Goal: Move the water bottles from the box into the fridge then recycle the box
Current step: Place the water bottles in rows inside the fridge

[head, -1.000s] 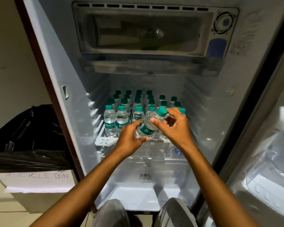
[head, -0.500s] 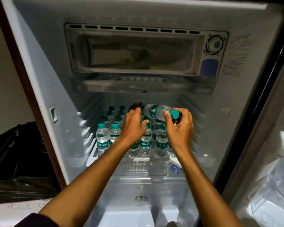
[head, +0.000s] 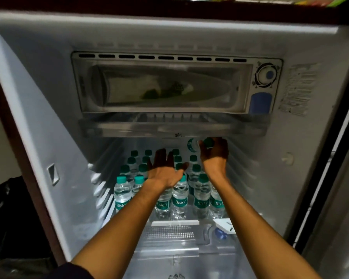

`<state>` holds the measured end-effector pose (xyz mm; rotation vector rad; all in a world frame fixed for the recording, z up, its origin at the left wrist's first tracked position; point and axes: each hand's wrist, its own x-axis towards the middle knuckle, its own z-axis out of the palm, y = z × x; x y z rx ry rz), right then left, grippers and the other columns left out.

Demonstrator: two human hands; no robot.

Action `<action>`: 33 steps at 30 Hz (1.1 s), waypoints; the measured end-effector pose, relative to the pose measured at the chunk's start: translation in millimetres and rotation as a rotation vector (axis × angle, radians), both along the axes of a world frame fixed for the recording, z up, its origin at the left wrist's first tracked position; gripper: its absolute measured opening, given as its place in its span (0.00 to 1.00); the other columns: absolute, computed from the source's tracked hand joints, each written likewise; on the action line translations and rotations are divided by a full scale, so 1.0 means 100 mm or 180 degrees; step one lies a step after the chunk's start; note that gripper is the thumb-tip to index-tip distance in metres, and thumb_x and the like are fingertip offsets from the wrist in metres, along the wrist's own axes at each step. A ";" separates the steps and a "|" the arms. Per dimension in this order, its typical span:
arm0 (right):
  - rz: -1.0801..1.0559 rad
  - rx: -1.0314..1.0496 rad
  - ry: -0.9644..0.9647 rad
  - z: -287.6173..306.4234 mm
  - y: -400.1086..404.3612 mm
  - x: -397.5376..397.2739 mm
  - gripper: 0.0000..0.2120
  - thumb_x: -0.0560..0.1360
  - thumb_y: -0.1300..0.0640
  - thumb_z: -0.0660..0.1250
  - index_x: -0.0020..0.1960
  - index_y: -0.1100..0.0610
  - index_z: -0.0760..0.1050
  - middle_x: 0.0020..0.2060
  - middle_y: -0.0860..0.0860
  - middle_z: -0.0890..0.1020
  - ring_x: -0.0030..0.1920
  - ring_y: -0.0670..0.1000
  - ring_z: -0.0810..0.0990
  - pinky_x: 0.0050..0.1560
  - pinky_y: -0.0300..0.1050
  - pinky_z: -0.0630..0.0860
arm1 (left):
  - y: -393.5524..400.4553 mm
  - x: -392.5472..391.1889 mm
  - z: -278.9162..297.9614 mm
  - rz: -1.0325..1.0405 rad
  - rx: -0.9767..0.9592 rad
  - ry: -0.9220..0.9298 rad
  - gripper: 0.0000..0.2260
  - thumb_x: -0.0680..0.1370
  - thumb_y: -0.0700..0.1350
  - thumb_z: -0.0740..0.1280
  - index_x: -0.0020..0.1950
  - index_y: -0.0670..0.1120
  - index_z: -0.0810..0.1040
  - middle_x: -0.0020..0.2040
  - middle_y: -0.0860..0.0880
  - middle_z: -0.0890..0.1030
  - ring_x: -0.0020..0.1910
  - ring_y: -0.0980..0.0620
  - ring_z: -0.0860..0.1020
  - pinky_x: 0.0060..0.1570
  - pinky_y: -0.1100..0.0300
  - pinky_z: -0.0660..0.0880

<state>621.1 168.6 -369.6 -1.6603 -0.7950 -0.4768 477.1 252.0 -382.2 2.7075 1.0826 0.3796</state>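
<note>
Both my arms reach into the open fridge (head: 38,109). My right hand (head: 215,153) grips a water bottle (head: 192,145) by its green cap end, lying sideways high at the back right, just under the chiller tray. My left hand (head: 165,168) hovers with fingers spread above the rows of upright bottles (head: 179,200), holding nothing. Several clear bottles with green caps and green labels fill the shelf (head: 174,222). No box shows in this view.
The freezer compartment (head: 163,85) and a clear chiller tray (head: 171,127) hang above the shelf. A dial (head: 267,74) sits at the upper right. A black-lined bin (head: 4,228) stands left of the fridge; the fridge door (head: 338,198) is open at right.
My left hand has let go of the bottle and opened over the rows. My right hand has carried the bottle deeper and to the right, up under the tray. The view moved closer.
</note>
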 end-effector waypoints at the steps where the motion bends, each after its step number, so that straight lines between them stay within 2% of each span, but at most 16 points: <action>1: 0.0008 -0.0072 0.0079 -0.01 0.10 0.08 0.14 0.74 0.52 0.71 0.49 0.63 0.76 0.44 0.60 0.80 0.46 0.60 0.80 0.51 0.51 0.75 | 0.03 0.01 0.00 0.0026 0.0001 0.0077 0.40 0.75 0.73 0.45 0.79 0.52 0.39 0.79 0.48 0.37 0.77 0.47 0.37 0.75 0.39 0.41; 3: 0.0066 -0.0338 0.0159 -0.02 0.24 0.18 0.19 0.75 0.51 0.71 0.56 0.66 0.75 0.51 0.63 0.80 0.53 0.62 0.79 0.58 0.50 0.72 | 0.08 0.01 -0.05 0.0061 0.0053 0.0263 0.40 0.74 0.73 0.44 0.79 0.52 0.39 0.78 0.49 0.36 0.77 0.47 0.36 0.74 0.40 0.36; 5: 0.0126 -0.0631 0.0166 -0.01 0.33 0.24 0.23 0.76 0.51 0.69 0.62 0.67 0.72 0.57 0.64 0.77 0.59 0.62 0.75 0.59 0.48 0.67 | 0.10 -0.01 -0.10 0.0079 0.0127 0.0277 0.41 0.74 0.74 0.42 0.79 0.51 0.39 0.79 0.48 0.37 0.77 0.46 0.37 0.73 0.42 0.33; 11: 0.0427 -0.0918 -0.0106 0.05 0.49 0.32 0.22 0.78 0.55 0.67 0.67 0.66 0.70 0.63 0.64 0.75 0.64 0.63 0.72 0.62 0.48 0.66 | 0.10 0.01 -0.08 0.0149 0.0288 0.0284 0.41 0.74 0.74 0.43 0.80 0.50 0.47 0.80 0.46 0.48 0.78 0.44 0.45 0.75 0.41 0.40; 14: 0.0450 -0.1316 -0.0163 0.04 0.64 0.40 0.17 0.79 0.54 0.66 0.62 0.65 0.75 0.61 0.63 0.78 0.63 0.62 0.74 0.62 0.50 0.67 | 0.09 0.01 -0.08 0.0187 0.0237 0.0326 0.41 0.74 0.73 0.43 0.80 0.49 0.46 0.80 0.46 0.47 0.78 0.44 0.44 0.75 0.42 0.40; 16: 0.0464 -0.1650 -0.0215 0.02 0.74 0.46 0.14 0.80 0.53 0.64 0.57 0.63 0.79 0.57 0.60 0.81 0.60 0.60 0.76 0.59 0.47 0.69 | 0.08 0.01 -0.08 0.0213 0.0190 0.0396 0.41 0.75 0.73 0.43 0.80 0.47 0.44 0.80 0.45 0.44 0.78 0.45 0.42 0.75 0.44 0.39; 19: 0.0428 -0.1986 -0.0267 0.02 0.84 0.51 0.14 0.81 0.52 0.61 0.52 0.61 0.79 0.53 0.59 0.82 0.55 0.58 0.78 0.55 0.47 0.71 | 0.08 0.03 -0.09 0.0241 0.0218 0.0407 0.41 0.75 0.72 0.43 0.80 0.47 0.44 0.80 0.46 0.43 0.78 0.46 0.41 0.75 0.44 0.38; 24: 0.0342 -0.2567 -0.0401 -0.04 1.01 0.59 0.14 0.81 0.53 0.61 0.58 0.61 0.77 0.58 0.59 0.79 0.60 0.58 0.77 0.58 0.48 0.71 | 0.09 0.04 -0.09 0.0242 0.0229 0.0442 0.42 0.75 0.72 0.43 0.79 0.46 0.43 0.80 0.45 0.43 0.78 0.46 0.40 0.75 0.44 0.37; 28: 0.0188 -0.2698 -0.0388 -0.14 1.10 0.61 0.17 0.78 0.55 0.65 0.64 0.59 0.73 0.61 0.58 0.77 0.60 0.58 0.77 0.56 0.49 0.74 | 0.08 0.04 -0.08 0.0241 0.0139 0.0411 0.41 0.75 0.72 0.44 0.79 0.46 0.42 0.80 0.46 0.41 0.78 0.47 0.39 0.75 0.45 0.36; 33: -0.0118 -0.2765 -0.0320 -0.19 1.10 0.56 0.11 0.76 0.56 0.65 0.56 0.58 0.75 0.52 0.57 0.80 0.51 0.58 0.80 0.49 0.50 0.79 | 0.09 0.05 -0.08 0.0287 0.0154 0.0497 0.41 0.75 0.72 0.43 0.79 0.46 0.42 0.79 0.46 0.40 0.78 0.46 0.38 0.73 0.45 0.33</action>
